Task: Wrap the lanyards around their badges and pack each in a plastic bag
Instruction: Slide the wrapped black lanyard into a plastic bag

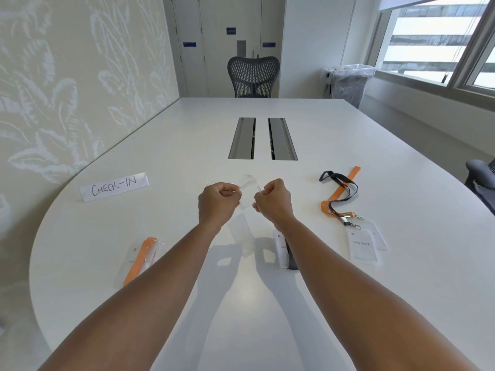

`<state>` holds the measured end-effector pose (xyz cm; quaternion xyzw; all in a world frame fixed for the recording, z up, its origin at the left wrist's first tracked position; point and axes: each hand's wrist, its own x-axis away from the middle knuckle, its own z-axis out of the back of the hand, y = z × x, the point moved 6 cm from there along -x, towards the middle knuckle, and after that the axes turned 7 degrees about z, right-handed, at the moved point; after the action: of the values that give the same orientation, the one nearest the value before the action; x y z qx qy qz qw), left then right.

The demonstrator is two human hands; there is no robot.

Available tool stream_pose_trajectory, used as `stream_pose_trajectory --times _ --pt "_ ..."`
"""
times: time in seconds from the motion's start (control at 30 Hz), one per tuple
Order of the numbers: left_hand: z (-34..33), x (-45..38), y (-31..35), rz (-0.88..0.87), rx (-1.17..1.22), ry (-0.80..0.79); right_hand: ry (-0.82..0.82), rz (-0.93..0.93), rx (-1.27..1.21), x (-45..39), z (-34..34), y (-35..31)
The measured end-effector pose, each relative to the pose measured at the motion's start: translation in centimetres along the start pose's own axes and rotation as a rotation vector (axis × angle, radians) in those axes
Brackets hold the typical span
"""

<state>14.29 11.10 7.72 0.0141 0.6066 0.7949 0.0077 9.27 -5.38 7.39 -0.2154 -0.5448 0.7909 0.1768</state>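
Both my hands are raised above the table's middle, pinching a clear plastic bag (248, 190) between them. My left hand (218, 202) grips its left edge and my right hand (273, 202) its right edge. Under my right forearm lies a badge wrapped with a dark lanyard (284, 250), partly hidden. At the left a bagged badge with an orange lanyard (142, 257) rests on the table. At the right lie two badges (361, 246), one reading "Tony Stark", with a loose orange lanyard (345, 187) and a loose black lanyard (338, 178) clipped to them.
A folded paper sign reading "CHECK-IN" (113, 186) stands at the left. Two cable slots (262, 139) are set in the white table (375, 303). A mesh chair (253, 76) stands at the far end, another chair (482, 178) at the right edge.
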Motion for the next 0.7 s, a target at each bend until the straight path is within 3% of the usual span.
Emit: stream_pose_trajectory --times 0.17,0.4,0.57,0.7 --pt "-1.0 0.9 1.1 -0.054 -0.092 -0.012 -0.012 0.167 0.132 0.4 0.0 -1.0" --pt "-1.9 1.3 1.8 -0.137 -0.153 -0.061 -0.132 0.158 0.193 0.2 -0.2 -0.6" --pt "-2.7 0.8 1.6 -0.21 -0.187 -0.273 -0.273 0.16 0.251 -0.1 0.3 -0.7" --pt "-2.1 0.4 1.0 -0.287 -0.43 -0.455 -0.453 0.102 0.246 0.0 1.0 -0.5"
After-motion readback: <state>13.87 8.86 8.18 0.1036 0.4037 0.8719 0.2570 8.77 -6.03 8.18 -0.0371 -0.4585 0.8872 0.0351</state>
